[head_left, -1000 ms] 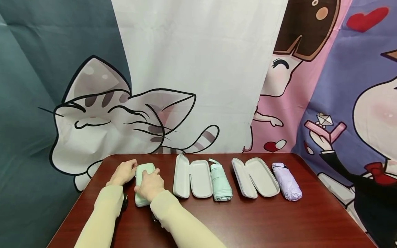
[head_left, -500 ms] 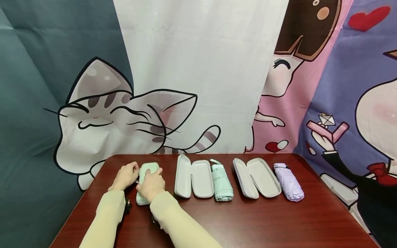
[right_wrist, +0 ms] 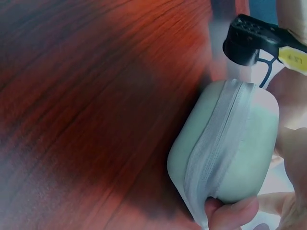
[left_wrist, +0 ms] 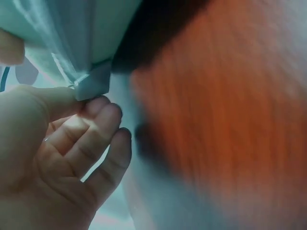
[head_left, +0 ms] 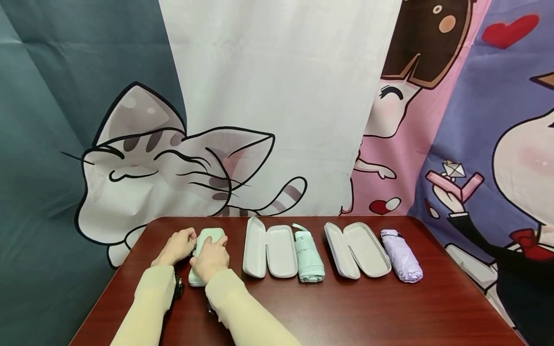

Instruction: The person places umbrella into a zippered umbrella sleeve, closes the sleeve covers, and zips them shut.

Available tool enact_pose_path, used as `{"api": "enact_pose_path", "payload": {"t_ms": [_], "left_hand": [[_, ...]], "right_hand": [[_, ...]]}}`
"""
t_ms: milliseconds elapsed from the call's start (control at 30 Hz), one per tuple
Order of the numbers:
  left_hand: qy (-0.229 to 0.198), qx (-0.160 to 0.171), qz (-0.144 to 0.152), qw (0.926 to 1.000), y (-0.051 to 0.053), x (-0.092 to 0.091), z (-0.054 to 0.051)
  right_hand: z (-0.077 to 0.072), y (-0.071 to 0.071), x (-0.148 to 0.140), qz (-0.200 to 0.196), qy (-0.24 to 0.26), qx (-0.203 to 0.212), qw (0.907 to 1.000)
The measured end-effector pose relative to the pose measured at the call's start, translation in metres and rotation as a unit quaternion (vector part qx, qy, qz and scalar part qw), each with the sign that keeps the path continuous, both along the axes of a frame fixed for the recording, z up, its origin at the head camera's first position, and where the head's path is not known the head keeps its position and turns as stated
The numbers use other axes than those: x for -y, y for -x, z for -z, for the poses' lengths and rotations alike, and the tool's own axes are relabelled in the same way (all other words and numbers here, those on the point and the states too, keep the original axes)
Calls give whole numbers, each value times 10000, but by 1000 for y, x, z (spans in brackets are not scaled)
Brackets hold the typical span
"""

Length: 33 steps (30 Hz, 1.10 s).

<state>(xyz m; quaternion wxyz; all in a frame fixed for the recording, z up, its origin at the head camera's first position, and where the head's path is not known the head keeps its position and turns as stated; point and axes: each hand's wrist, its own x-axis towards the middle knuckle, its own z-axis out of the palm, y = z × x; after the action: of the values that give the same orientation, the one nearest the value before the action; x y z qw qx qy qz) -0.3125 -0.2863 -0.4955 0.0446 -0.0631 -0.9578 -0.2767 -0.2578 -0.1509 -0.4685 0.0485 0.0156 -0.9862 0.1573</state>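
A printed cloth backdrop [head_left: 329, 72] fills the upper frame behind a glossy, reddish-brown wood-grain table [head_left: 368, 312]. Two hard-shell cases with pale grey linings lie open: one case at lower centre [head_left: 282, 252], another case at centre right [head_left: 367, 250]. The closed mint-green zip case [head_left: 212, 234], a rounded oblong with a smooth shell, lies at lower left, its long axis running away from the person and leaning slightly right. It sits beneath the right hand [head_left: 211, 259], which grips it from above, and just right of the left hand [head_left: 175, 246], the nearer to its left edge. Beside the open cases rest two folded umbrellas, one mint [head_left: 309, 259] and one lilac [head_left: 401, 257], both of crinkled fabric. A ribbed grey zip band [right_wrist: 216, 134] rings the closed case; the left hand pinches a small grey tab [left_wrist: 94, 84] there, its exact kind unclear.
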Motion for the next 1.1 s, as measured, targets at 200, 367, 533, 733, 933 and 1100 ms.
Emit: {"api": "enact_pose_path", "payload": {"t_ms": [200, 367, 533, 733, 933, 1100], "left_hand": [[156, -32, 161, 9997, 0, -3, -4], [321, 85, 80, 9994, -5, -1, -4], [20, 246, -85, 9997, -7, -4, -3], [-205, 547, 51, 9983, -9, -9, -7], [366, 665, -87, 9971, -15, -6, -16], [834, 117, -496, 9952, -14, -9, -28]], "right_hand": [[0, -3, 2, 111, 96, -80, 9999], [3, -2, 4, 105, 119, 152, 9998], [3, 0, 2, 110, 47, 148, 9998], [-6, -1, -9, -58, -81, 222, 9997], [-33, -13, -23, -891, -118, 7, 9960], [-68, -15, -52, -1302, 175, -34, 9913]]}}
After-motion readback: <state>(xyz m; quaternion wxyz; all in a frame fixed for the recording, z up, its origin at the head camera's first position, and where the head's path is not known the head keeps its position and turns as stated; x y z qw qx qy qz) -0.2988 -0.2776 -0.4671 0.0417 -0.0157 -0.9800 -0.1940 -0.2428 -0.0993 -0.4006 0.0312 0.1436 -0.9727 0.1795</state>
